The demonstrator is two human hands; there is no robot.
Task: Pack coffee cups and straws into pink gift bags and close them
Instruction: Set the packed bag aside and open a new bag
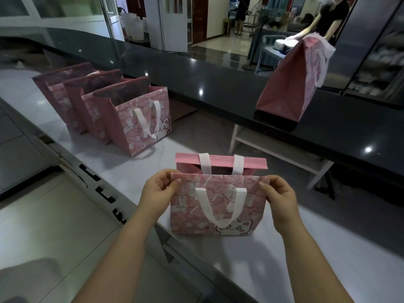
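Bag (192, 217), cat-printed, lettering (234, 194) unreadable, pinched by left hand (156, 190) and right hand (278, 196).

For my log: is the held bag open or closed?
Open: the bag gapes on top; left hand and right hand pinch its front.

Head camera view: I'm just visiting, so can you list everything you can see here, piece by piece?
held gift bag: one, pink with cat print and white handles, on the white counter nearest the camera, top open
open gift bags: three, pink, in a row far left on the white counter
far gift bag: one, pink, on the black counter, right
white counter: one, white, running diagonally
black counter: one, glossy black, behind
plates: a stack, white, background right
bystander: one, black top, background right
left hand: pinches the held gift bag's top left corner
right hand: pinches its top right corner
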